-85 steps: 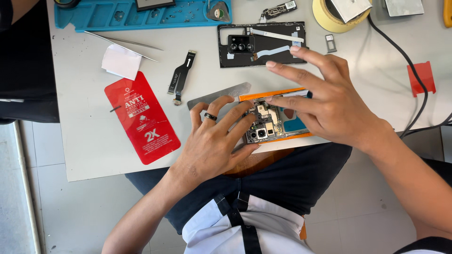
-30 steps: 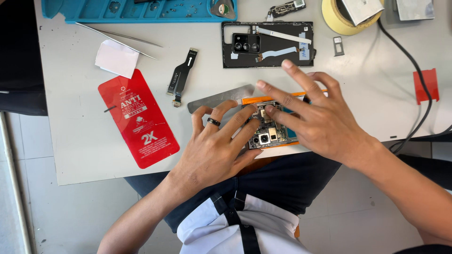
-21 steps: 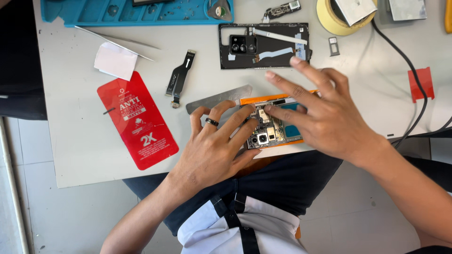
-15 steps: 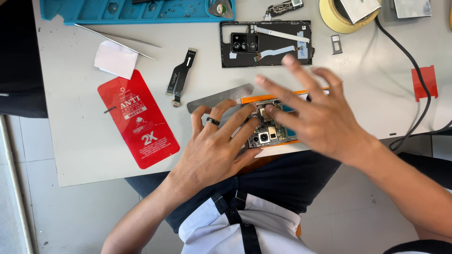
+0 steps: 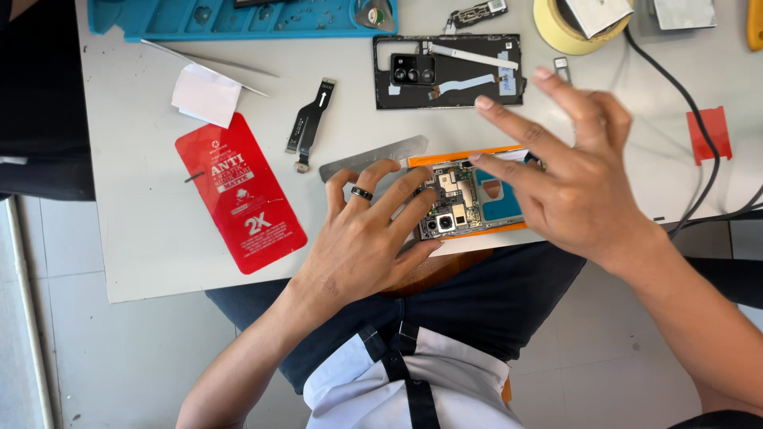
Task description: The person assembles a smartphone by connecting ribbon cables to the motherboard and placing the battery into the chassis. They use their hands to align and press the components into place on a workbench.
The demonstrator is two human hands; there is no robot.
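An opened phone (image 5: 465,202) in an orange frame lies at the table's near edge, with its circuit board and camera modules exposed. My left hand (image 5: 362,238), a dark ring on one finger, lies across the phone's left end and holds it down with spread fingers. My right hand (image 5: 580,179) hovers just above the phone's right half, fingers apart and holding nothing. The phone's black back cover (image 5: 449,71) lies inside-up further back on the table.
A thin metal pry blade (image 5: 373,157) lies beside my left fingers. A black flex cable (image 5: 310,123), a red flat packet (image 5: 238,195), white paper (image 5: 205,94) and tweezers (image 5: 207,59) lie left. At the back are a blue mat (image 5: 238,20) and tape roll (image 5: 556,28); a black cord (image 5: 699,135) runs right.
My right hand has lifted off the phone's board and spread its fingers, rising up and to the right. My left hand has stayed on the phone's left end.
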